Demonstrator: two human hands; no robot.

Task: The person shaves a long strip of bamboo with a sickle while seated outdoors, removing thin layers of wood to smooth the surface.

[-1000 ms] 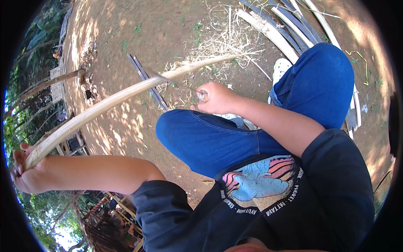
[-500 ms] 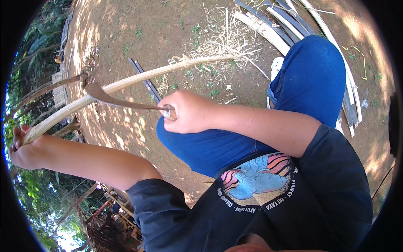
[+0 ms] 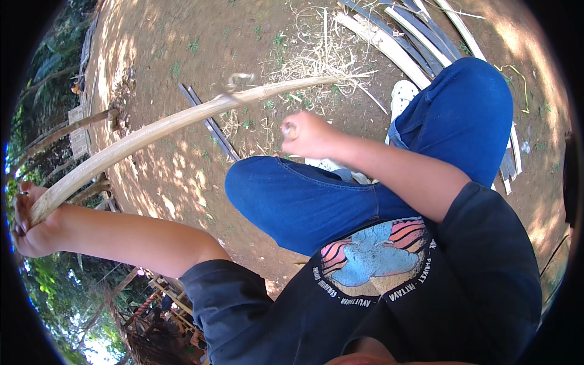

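A long pale strip of peeled wood (image 3: 143, 135) slants from the far left toward the middle of the view. My left hand (image 3: 44, 228) is wrapped round its near end. Its far end lies by a heap of pale curled shavings (image 3: 313, 58) on the ground. Over my bent knee, my right hand (image 3: 313, 135) is closed round the handle of a curved-bladed knife (image 3: 226, 93). Motion smears the blade, which shows only faintly against the strip past its middle. A loose curl of shaving (image 3: 241, 78) stands up beside it.
Long split slats (image 3: 389, 48), dark on one face and pale on the other, lie at the upper right. Two thin dark strips (image 3: 210, 121) rest on the bare earth beneath the wood. Wooden rails (image 3: 58, 140) and greenery stand at the far left.
My right hand has moved right and farther away with the knife, its blade sliding along the strip toward the far end. A curl has risen there. My left hand keeps its hold.
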